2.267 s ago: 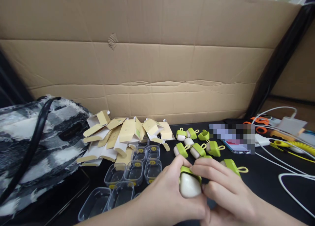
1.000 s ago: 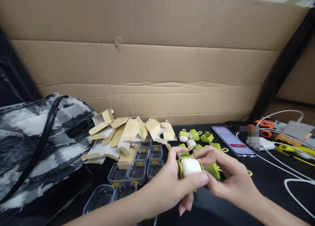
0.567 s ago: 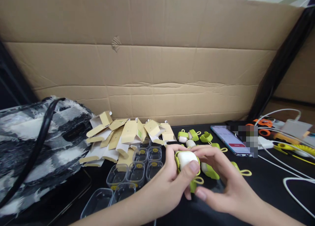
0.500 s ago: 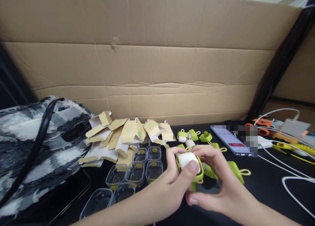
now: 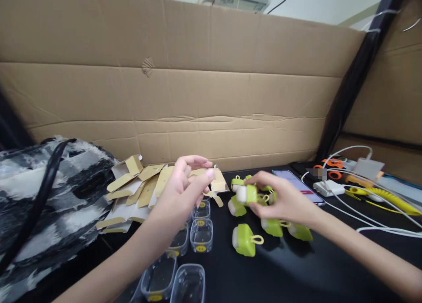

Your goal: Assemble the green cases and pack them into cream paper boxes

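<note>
My right hand (image 5: 275, 195) is closed on a small white rounded case in a green cover (image 5: 251, 194) with a pale yellow loop, just above others of its kind. My left hand (image 5: 186, 182) hovers over the clear plastic boxes and the beige cartons, its fingers loosely curled and apart, with nothing in them. Nearest to me lies another green-covered case (image 5: 245, 240), its loop pointing right. Several more green-covered cases, one of them at the left (image 5: 237, 206), lie around and below my right hand, which partly hides them.
Clear plastic boxes (image 5: 201, 235) with yellow stickers stand in front of flattened beige cartons (image 5: 145, 193). A bundle in torn black-and-white wrapping (image 5: 59, 206) fills the left. Behind rises a cardboard wall (image 5: 198, 92). Rightward are a phone (image 5: 295, 184), a white charger (image 5: 329, 188) and cables.
Both hands were together around a white case in a green cover. My left hand has come off it and moved left and up; my right hand holds a green-covered case. The view has shifted.
</note>
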The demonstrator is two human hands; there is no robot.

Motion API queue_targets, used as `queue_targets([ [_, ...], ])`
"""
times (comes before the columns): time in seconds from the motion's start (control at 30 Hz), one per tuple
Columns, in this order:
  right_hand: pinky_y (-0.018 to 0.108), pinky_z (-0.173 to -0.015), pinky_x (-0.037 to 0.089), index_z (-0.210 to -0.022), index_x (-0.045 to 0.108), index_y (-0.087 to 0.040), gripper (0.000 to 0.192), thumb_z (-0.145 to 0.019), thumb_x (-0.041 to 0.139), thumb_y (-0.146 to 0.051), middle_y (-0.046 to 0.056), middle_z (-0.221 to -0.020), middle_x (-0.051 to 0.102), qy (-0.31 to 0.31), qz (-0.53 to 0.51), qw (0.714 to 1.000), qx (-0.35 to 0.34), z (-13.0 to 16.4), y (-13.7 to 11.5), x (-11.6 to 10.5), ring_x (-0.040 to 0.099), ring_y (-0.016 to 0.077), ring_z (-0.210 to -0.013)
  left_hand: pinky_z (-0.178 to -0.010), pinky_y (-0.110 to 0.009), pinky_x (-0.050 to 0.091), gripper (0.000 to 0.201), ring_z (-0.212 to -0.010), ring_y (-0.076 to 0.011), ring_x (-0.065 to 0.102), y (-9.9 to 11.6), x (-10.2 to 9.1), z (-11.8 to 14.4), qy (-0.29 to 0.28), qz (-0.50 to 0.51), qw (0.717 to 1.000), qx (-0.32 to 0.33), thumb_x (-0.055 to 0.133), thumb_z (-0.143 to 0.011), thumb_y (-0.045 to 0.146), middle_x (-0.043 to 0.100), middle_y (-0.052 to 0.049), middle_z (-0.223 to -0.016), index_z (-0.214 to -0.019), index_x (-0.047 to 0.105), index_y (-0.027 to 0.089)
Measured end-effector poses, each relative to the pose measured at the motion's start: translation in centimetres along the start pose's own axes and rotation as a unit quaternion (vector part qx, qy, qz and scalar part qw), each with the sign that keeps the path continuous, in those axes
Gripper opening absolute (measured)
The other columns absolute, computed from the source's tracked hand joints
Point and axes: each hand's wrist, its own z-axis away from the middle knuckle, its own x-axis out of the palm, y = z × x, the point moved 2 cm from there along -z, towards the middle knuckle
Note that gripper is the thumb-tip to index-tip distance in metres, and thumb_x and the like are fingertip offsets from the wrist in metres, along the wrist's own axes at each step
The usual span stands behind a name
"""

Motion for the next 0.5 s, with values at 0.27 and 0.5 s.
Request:
queue_targets([
  [0.27, 0.039, -0.079, 0.048, -0.101, 0.067, -0.018, 0.036, -0.069, 0.076, -0.032, 0.004, -0.088, 0.070, -0.143, 0.042, 0.989, -0.015, -2.5, -1.6, 4.5, 0.061, 0.0241, -0.090, -0.056, -0.027, 0.035, 0.027, -0.058, -0.0102, 0.044, 0.6, -0.2, 0.7, -0.011, -0.035, 0.999, 0.021, 0.060, -0.083, 0.034, 0.052, 0.003, -0.080, -0.103, 0.052, 0.019],
  [0.5, 0.042, -0.082, 0.049, -0.101, 0.064, -0.017, 0.029, -0.083, 0.067, -0.041, 0.003, -0.093, 0.067, -0.176, 0.031, 0.984, -0.006, -2.1, -2.2, 4.9, 0.062, 0.0215, -0.092, -0.060, -0.028, 0.034, 0.026, -0.055, -0.0125, 0.042, 1.2, 0.1, 1.2, -0.016, -0.059, 0.998, 0.025, 0.059, -0.083, 0.037, 0.050, 0.005, -0.063, -0.102, 0.054, 0.020],
])
